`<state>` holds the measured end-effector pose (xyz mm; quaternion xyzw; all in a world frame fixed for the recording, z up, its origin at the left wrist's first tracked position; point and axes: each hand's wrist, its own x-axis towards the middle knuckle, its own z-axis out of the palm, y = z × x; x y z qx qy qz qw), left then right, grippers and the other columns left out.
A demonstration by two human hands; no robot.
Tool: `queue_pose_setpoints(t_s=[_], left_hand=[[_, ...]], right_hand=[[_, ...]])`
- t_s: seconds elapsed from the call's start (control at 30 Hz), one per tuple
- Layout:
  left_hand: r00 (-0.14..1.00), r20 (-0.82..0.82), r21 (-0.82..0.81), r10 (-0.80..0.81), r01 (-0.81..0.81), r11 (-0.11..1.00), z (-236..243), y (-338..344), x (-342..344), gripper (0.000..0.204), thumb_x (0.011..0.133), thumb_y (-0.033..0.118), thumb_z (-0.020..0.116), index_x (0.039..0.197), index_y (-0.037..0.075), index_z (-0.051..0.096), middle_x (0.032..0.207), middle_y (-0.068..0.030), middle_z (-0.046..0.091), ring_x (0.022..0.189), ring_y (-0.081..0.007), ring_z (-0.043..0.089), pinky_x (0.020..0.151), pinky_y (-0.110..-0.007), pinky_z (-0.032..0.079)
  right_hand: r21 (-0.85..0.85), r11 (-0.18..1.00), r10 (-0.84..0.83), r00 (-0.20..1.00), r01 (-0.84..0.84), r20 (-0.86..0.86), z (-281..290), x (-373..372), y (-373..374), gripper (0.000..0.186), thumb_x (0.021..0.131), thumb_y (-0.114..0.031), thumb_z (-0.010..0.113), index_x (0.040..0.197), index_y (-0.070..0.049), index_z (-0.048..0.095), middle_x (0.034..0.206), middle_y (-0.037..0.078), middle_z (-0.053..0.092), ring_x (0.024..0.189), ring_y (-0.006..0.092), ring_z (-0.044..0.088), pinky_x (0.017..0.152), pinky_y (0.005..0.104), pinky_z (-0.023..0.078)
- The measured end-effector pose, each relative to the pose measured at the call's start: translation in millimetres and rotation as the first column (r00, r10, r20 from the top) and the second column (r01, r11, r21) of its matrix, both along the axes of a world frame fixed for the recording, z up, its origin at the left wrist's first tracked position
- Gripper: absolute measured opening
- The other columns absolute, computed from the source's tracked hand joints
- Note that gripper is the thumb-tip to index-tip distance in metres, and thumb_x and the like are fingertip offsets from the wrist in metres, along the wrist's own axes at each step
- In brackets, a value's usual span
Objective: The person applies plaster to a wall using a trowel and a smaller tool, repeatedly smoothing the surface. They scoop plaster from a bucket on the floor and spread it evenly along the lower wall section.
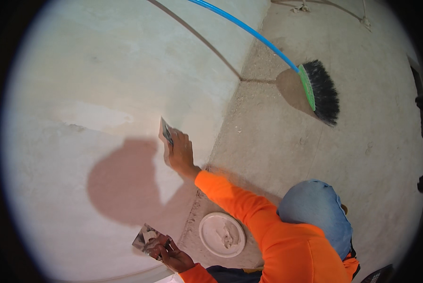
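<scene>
Behind and all around the right hand (180, 153) and the left hand (176, 258), a pale wall (51, 179) is filling most of the space, showing whiter patches ahead and left of the right one. To the right of both, the grey, dusty floor (367, 207) is spreading away. Beyond the right hand and to its right, a broom (307, 87) is showing its black bristles and green head, its blue handle running up and out of sight.

Right of the hands, the worker's orange top (305, 252) is sending one long sleeve toward the upper hand. Left of and below that hand, a broad shadow (122, 186) is falling on the wall. Between the orange top and the broom, a faded denim knee (315, 207) is jutting up.

Just right of the left hand, a round white tub (210, 231) is sitting on the floor, holding a pale lump of paste (228, 236).

The left hand is curling its fingers around a smeared flat metal scraper (144, 239), near the wall. The right hand is closing around a smaller putty knife (165, 130), its blade pointing up at the wall; I'm not able to tell whether the edge is touching.
</scene>
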<state>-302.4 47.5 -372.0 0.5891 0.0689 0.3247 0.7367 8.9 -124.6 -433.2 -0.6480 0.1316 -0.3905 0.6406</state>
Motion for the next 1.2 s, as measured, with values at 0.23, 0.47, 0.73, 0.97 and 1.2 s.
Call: queue_pose_setpoints(t_s=[0.23, 0.47, 0.73, 0.97, 1.2], left_hand=[[1.0, -0.025, -0.039, 0.015, -0.016, 0.999, 3, 1, -1, 0.047, 0.103, 0.011, 0.063, 0.147, 0.006, 0.046, 0.134, -0.0141, 0.063, 0.115, -0.0224, 0.066, 0.098, -0.036, 0.06], [1.0, 0.014, -0.027, 0.016, -0.016, 1.0, 4, -6, -1, 0.046, 0.103, 0.01, 0.062, 0.146, 0.012, 0.046, 0.136, -0.0112, 0.063, 0.117, -0.0231, 0.065, 0.099, -0.037, 0.059], [0.999, -0.008, -0.023, 0.041, -0.041, 0.999, 8, -12, 0, 0.04, 0.103, 0.01, 0.063, 0.14, 0.013, 0.05, 0.137, -0.01, 0.062, 0.118, -0.0232, 0.064, 0.102, -0.039, 0.058], [0.999, 0.003, -0.096, 0.039, -0.039, 0.995, -3, 1, -2, 0.04, 0.104, 0.014, 0.063, 0.141, 0.007, 0.049, 0.132, -0.0133, 0.062, 0.114, -0.0232, 0.065, 0.099, -0.038, 0.06], [0.997, 0.038, -0.039, 0.074, -0.072, 0.997, -6, 1, -1, 0.035, 0.103, 0.014, 0.064, 0.136, 0.006, 0.052, 0.129, -0.0136, 0.063, 0.113, -0.0235, 0.066, 0.096, -0.036, 0.063]], right_hand=[[0.567, 0.81, 0.083, 0.929, 0.148, -0.362, -149, 13, -21, 0.043, 0.11, -0.019, 0.045, 0.146, 0.004, 0.05, 0.138, 0.028, 0.06, 0.122, 0.0402, 0.063, 0.102, 0.0444, 0.05], [0.67, 0.726, 0.183, 0.897, 0.153, -0.403, -156, 61, -37, 0.044, 0.108, -0.023, 0.049, 0.148, -0.004, 0.049, 0.137, 0.025, 0.06, 0.125, 0.0424, 0.059, 0.105, 0.0485, 0.049], [0.287, 0.958, 0.095, 0.943, 0.001, -0.318, 48, 27, 26, 0.055, 0.102, -0.025, 0.059, 0.151, -0.007, 0.042, 0.141, 0.019, 0.048, 0.125, 0.042, 0.047, 0.099, 0.0583, 0.043], [-0.201, 0.96, 0.22, 0.97, -0.197, 0.101, 49, -55, 82, 0.057, 0.092, -0.006, 0.063, 0.147, -0.008, 0.049, 0.14, 0.022, 0.05, 0.123, 0.0387, 0.051, 0.1, 0.0528, 0.041], [0.495, 0.869, 0.198, 0.909, 0.01, -0.366, -138, 0, 44, 0.04, 0.105, -0.016, 0.048, 0.14, 0.003, 0.054, 0.124, 0.03, 0.065, 0.115, 0.0471, 0.062, 0.097, 0.0527, 0.05]])
